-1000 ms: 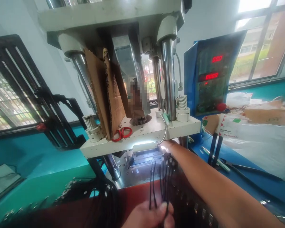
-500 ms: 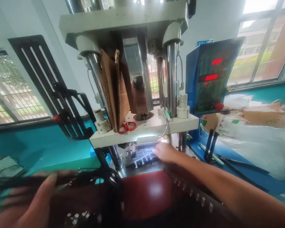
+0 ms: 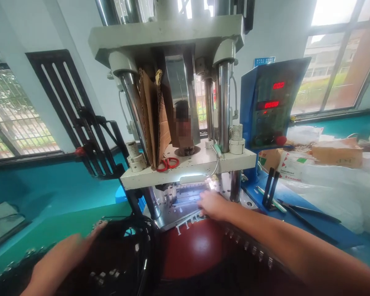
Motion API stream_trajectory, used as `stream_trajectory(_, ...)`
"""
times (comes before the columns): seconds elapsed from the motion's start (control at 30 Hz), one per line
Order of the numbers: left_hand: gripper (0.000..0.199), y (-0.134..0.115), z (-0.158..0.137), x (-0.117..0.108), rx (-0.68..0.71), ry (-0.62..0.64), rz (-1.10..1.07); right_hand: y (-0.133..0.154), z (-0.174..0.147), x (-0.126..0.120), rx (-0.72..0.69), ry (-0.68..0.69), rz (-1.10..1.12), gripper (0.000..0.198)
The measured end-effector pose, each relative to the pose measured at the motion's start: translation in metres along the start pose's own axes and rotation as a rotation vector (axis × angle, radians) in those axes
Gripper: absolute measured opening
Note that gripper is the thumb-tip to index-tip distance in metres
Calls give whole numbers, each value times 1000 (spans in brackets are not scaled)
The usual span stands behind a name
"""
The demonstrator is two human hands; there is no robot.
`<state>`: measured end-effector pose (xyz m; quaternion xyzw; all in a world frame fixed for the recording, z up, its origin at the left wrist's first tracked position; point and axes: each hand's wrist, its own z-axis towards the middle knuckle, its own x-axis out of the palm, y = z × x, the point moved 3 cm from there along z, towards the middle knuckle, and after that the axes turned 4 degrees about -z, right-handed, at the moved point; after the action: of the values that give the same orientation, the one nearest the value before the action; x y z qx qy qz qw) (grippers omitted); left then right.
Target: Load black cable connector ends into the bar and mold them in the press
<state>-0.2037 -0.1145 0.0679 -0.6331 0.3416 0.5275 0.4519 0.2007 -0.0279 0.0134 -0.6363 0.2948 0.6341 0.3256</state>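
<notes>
- The person's right hand [image 3: 215, 205] is at the front of the press, its fingers closed on one end of a pale pronged strip [image 3: 187, 223].
- That strip slants out to the left of the fingers, at the near edge of the metal press bed [image 3: 165, 220], with its short prongs pointing down toward the red surface [image 3: 191, 253].
- The left hand [image 3: 64, 251] reaches over a bundle of black cables [image 3: 117, 250] at the left; it is blurred, so one cannot tell how far its fingers are open or whether they hold anything.
- More metal-ended pieces [image 3: 253, 250] lie in a row beneath the right forearm.
- Behind the right hand, a lit metal block [image 3: 188, 195] sits under a small lamp [image 3: 192, 179].
- On the white plate [image 3: 234, 159] above, red-handled scissors [image 3: 172, 163] lie beside upright cardboard [image 3: 152, 123].
- To the right, long-handled pliers [image 3: 310, 212] and a pale green tool [image 3: 279, 205] rest on the blue surface [image 3: 299, 230], below a control box [image 3: 269, 123] showing red digits.
</notes>
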Motion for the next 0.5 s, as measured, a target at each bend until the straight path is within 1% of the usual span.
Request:
stream_trajectory(0.03,57,-9,-6,-5,-14,26,16,3,1,-1,-11,-14,24,32)
stream_trajectory(0.07,55,-22,-12,-10,13,40,21,8,3,-2,-27,-26,55,39)
stream_trajectory(0.1,50,-40,-20,-15,80,6,15,14,5,-4,-45,-34,90,45)
stream_trajectory(0.13,47,-61,-29,-19,180,-25,-3,21,7,-6,-61,-35,123,46)
stream_trajectory(0.17,45,-83,-38,-22,276,-19,-48,28,8,-8,-74,-33,153,40)
stream_trajectory(0.23,41,-126,-55,-24,441,-14,-141,39,6,-17,-79,-39,196,19)
stream_trajectory(0.27,40,-146,-63,-24,519,-19,-168,41,1,-25,-71,-59,211,10)
stream_trajectory(0.3,38,-163,-69,-24,590,-32,-196,42,-8,-35,-57,-91,225,5)
stream_trajectory(0.37,35,-190,-78,-21,718,-45,-232,36,-42,-59,-8,-182,252,10)
stream_trajectory(0.43,30,-211,-81,-11,830,-9,-245,23,-95,-82,79,-282,272,16)
stream_trajectory(0.47,28,-220,-82,-4,890,29,-239,14,-128,-91,149,-350,284,19)
stream_trajectory(0.5,25,-229,-83,4,954,70,-227,3,-166,-98,294,-486,320,16)
